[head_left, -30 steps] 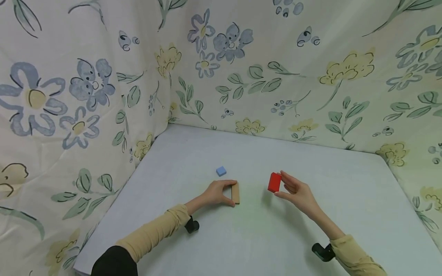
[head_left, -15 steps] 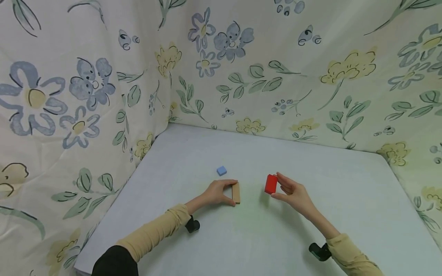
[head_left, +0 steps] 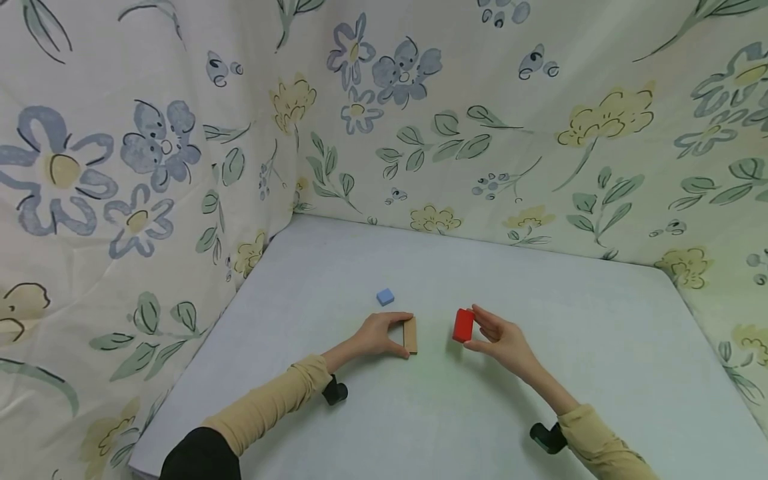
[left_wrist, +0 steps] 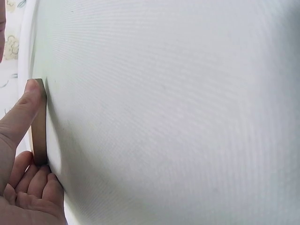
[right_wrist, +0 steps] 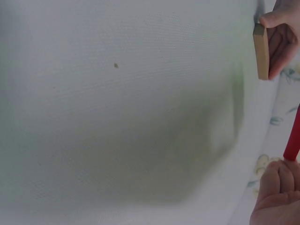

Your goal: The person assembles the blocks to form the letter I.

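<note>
My left hand pinches a flat tan wooden block by its two ends, thumb at the near end and fingers at the far one. In the left wrist view the wooden block lies low, right at the white surface. To its right, my right hand grips a red rectangular block between thumb and fingertips, with a shadow on the table below. Only part of the red block shows at the edge of the right wrist view. A small blue block lies behind my left hand.
The table has a white cover. Floral cloth hangs along its back and left side. A black wrist camera sits at the left wrist and another camera at the right one.
My right hand has moved left and slightly nearer with the red block, closer to the wooden block. The left hand has stayed in place.
</note>
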`<state>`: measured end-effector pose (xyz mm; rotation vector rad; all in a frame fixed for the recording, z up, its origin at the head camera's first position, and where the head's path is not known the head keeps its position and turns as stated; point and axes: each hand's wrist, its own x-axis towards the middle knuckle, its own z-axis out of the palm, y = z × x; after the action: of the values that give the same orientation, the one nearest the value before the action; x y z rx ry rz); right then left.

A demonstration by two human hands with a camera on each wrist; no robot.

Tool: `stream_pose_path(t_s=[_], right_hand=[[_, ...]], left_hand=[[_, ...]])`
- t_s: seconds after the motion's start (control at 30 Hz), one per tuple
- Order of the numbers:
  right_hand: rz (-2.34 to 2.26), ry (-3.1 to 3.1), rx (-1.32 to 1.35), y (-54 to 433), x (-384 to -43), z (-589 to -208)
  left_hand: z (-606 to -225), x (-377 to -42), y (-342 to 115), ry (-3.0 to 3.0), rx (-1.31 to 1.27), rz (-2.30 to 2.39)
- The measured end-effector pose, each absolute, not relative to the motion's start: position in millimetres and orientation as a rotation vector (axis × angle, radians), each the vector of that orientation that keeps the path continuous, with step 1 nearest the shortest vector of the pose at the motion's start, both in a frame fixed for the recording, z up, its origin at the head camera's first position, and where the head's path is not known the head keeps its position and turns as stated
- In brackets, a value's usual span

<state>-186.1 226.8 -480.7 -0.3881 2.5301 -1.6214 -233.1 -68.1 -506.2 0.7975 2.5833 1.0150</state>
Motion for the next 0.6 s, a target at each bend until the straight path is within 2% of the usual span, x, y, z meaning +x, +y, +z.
stream_pose_path(t_s=[0.6], right_hand=[[-1.564,2.509,-0.393,220,-186,-492]], left_hand=[[-504,-233,-69,2.583,0.827,1.029]])
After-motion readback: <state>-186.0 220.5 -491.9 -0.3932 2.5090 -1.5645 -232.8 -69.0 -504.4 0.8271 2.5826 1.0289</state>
